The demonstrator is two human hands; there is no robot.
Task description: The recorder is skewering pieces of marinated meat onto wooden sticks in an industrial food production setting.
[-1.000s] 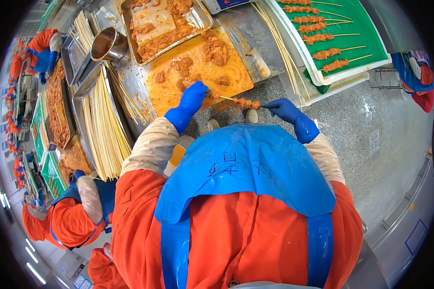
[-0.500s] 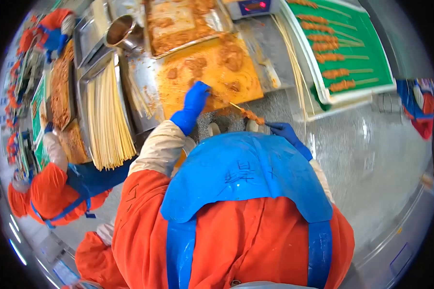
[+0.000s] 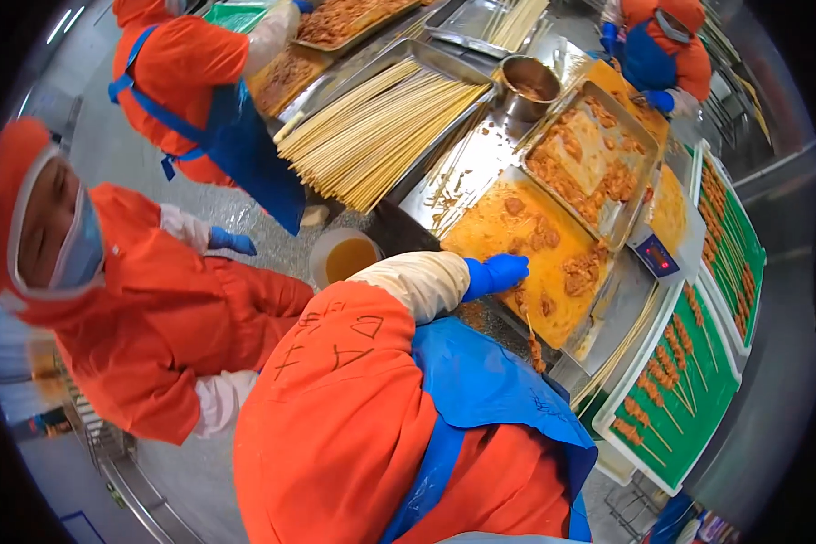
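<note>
My left hand [image 3: 497, 275], in a blue glove, is above the near left side of an orange cutting board [image 3: 480, 227] smeared with marinade. Its fingers are closed together, and I cannot make out what is in them. Marinated meat pieces [image 3: 582, 274] lie on the board. Just below that hand, past the board's near edge, a skewer [image 3: 536, 352] with meat on it points up toward the board. My right hand is hidden behind my blue apron, so its hold on the skewer does not show.
Bamboo sticks fill a metal tray [image 3: 433, 56] at left. A meat tray [image 3: 655, 136] overlaps the board's far side, near a metal pot [image 3: 528, 88] and scale [image 3: 657, 257]. Skewers lie on a green tray [image 3: 698, 435] at right. A masked person [image 3: 172, 308] stands close left, beside a bucket [image 3: 340, 257].
My view has swung left, so the table sits farther right and a masked person shows at left. My right hand, visible before by the skewer, is now hidden. My left hand stays over the board.
</note>
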